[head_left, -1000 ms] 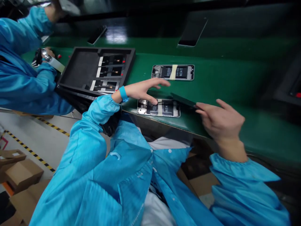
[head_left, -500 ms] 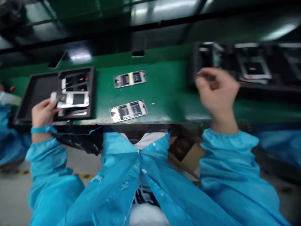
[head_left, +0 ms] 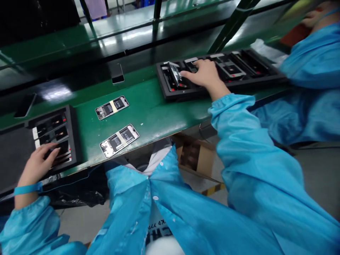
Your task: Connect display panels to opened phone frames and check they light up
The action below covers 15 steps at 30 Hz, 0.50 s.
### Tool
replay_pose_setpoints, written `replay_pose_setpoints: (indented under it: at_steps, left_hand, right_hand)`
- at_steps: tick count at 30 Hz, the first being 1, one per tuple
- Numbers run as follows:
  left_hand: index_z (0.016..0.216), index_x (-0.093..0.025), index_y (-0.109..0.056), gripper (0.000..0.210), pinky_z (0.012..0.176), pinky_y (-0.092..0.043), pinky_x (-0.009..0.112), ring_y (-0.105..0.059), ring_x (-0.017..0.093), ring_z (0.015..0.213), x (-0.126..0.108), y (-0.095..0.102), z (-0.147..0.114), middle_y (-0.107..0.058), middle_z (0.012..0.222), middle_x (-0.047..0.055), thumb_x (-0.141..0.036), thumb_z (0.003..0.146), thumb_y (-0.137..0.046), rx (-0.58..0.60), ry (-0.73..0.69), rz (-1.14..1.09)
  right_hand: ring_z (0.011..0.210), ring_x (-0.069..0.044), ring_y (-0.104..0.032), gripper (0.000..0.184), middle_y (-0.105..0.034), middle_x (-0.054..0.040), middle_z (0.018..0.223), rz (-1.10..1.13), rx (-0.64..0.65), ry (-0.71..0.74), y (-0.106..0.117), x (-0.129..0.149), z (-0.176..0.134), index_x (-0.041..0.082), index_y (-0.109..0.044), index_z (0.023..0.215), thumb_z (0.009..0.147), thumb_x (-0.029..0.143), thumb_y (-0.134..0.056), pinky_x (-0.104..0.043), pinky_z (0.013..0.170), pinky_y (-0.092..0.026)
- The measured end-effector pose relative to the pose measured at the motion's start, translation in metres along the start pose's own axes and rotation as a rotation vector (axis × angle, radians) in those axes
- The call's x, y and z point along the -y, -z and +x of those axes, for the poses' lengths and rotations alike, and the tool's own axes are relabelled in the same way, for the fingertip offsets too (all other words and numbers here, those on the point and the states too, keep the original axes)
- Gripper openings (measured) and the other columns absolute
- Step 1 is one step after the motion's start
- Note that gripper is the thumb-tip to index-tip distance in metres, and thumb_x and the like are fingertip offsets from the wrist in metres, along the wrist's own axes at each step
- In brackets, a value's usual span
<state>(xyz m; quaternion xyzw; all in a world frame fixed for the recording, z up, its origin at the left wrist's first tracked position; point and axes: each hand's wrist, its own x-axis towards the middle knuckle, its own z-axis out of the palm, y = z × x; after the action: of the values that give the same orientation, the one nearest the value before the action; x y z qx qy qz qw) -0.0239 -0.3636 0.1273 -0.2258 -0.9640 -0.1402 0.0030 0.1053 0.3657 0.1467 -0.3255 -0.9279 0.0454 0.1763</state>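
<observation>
My left hand [head_left: 39,161] rests over the near part of the left black tray [head_left: 75,136], its thumb and fingers slightly apart on dark phone screen panels [head_left: 63,148]. Whether a fingertip still pinches a panel edge is hard to see. My right hand [head_left: 205,74] is over the right black tray [head_left: 166,92], thumb stretched out away from the fingers. A tilted phone screen panel [head_left: 175,75] leans in that tray beside the thumb. Between the trays lie two opened phone bodies, an upper phone body [head_left: 112,107] and a lower phone body [head_left: 119,141], each with a pale strip across its batteries.
A dark phone [head_left: 117,73] and another dark panel [head_left: 25,105] lie toward the back of the green bench [head_left: 148,106]. A co-worker's blue sleeve [head_left: 313,60] is close to the right tray's far end. Below the bench stands a cardboard box [head_left: 204,161].
The view has swung right. My left hand has lowered the screen panel it held above the left tray. My right hand has moved further over the right tray, and its fingers have spread.
</observation>
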Motion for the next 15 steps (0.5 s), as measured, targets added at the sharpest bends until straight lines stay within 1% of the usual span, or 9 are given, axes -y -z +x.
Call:
replay_pose_setpoints:
  at_steps: [1,2,3,4,6,8,10,12,15]
  left_hand:
    - [0.111,-0.048,-0.065,0.024,0.123,-0.052,0.064,-0.067,0.040,0.134,-0.007,-0.003,-0.001,-0.074,0.123,-0.009,-0.058,0.090,-0.060,-0.011,0.026,-0.049]
    - [0.101,-0.044,-0.064,0.021,0.124,-0.051,0.063,-0.068,0.040,0.132,-0.012,-0.006,-0.003,-0.074,0.116,-0.008,-0.059,0.088,-0.063,-0.035,0.056,-0.082]
    - [0.099,-0.041,-0.062,0.023,0.124,-0.051,0.064,-0.067,0.041,0.133,-0.017,-0.008,-0.006,-0.073,0.115,-0.006,-0.060,0.087,-0.064,-0.045,0.062,-0.081]
    - [0.103,-0.041,-0.061,0.026,0.124,-0.050,0.065,-0.066,0.043,0.135,-0.020,-0.010,-0.008,-0.073,0.119,-0.005,-0.062,0.087,-0.064,-0.045,0.069,-0.069]
    - [0.120,-0.041,-0.058,0.038,0.125,-0.049,0.065,-0.063,0.045,0.141,-0.023,-0.012,-0.012,-0.071,0.134,-0.001,-0.062,0.088,-0.063,-0.015,0.096,-0.036]
    - [0.135,-0.037,-0.053,0.052,0.124,-0.049,0.064,-0.061,0.047,0.144,-0.023,-0.012,-0.012,-0.068,0.146,0.007,-0.063,0.091,-0.060,0.018,0.109,0.008]
    - [0.139,-0.032,-0.053,0.055,0.124,-0.048,0.062,-0.060,0.047,0.145,-0.022,-0.013,-0.009,-0.067,0.147,0.013,-0.063,0.094,-0.055,0.024,0.086,0.053]
    - [0.137,-0.031,-0.056,0.051,0.123,-0.047,0.062,-0.061,0.047,0.143,-0.020,-0.013,-0.005,-0.067,0.145,0.013,-0.061,0.096,-0.055,0.006,0.071,0.101]
    - [0.131,-0.030,-0.061,0.046,0.123,-0.046,0.060,-0.059,0.045,0.143,-0.019,-0.015,0.003,-0.066,0.144,0.012,-0.059,0.095,-0.058,-0.014,0.032,0.096]
  right_hand:
    - [0.149,-0.038,-0.057,0.111,-0.067,-0.0292,0.142,0.016,0.024,0.030,-0.002,0.011,-0.001,-0.012,-0.065,0.137,0.085,0.085,-0.055,-0.050,0.120,-0.044]
    - [0.146,-0.038,-0.060,0.108,-0.068,-0.0295,0.141,0.025,0.052,0.049,-0.003,0.022,-0.002,-0.012,-0.067,0.135,0.085,0.083,-0.058,-0.050,0.120,-0.045]
    - [0.143,-0.039,-0.063,0.104,-0.069,-0.0308,0.139,0.021,0.090,0.057,-0.005,0.031,-0.001,-0.013,-0.069,0.130,0.085,0.080,-0.061,-0.051,0.117,-0.047]
    - [0.139,-0.041,-0.065,0.100,-0.070,-0.0321,0.135,0.002,0.130,0.057,-0.005,0.039,0.001,-0.015,-0.071,0.122,0.085,0.077,-0.062,-0.052,0.114,-0.049]
    - [0.133,-0.044,-0.068,0.093,-0.073,-0.0323,0.125,-0.060,0.196,0.049,-0.003,0.049,0.007,-0.018,-0.072,0.103,0.087,0.073,-0.058,-0.052,0.108,-0.052]
    - [0.134,-0.044,-0.067,0.091,-0.075,-0.0274,0.116,-0.117,0.239,0.053,0.003,0.051,0.015,-0.017,-0.071,0.086,0.091,0.070,-0.046,-0.049,0.106,-0.052]
    - [0.133,-0.039,-0.067,0.093,-0.076,-0.0227,0.109,-0.127,0.261,0.054,0.011,0.045,0.025,-0.015,-0.070,0.080,0.094,0.068,-0.031,-0.044,0.101,-0.052]
    - [0.128,-0.035,-0.070,0.100,-0.075,-0.0210,0.107,-0.112,0.259,0.024,0.017,0.030,0.036,-0.015,-0.071,0.080,0.094,0.068,-0.017,-0.040,0.090,-0.052]
    - [0.114,-0.032,-0.075,0.114,-0.074,-0.0204,0.099,-0.171,0.209,0.027,0.016,-0.003,0.054,-0.016,-0.073,0.082,0.086,0.071,0.002,-0.041,0.072,-0.047]
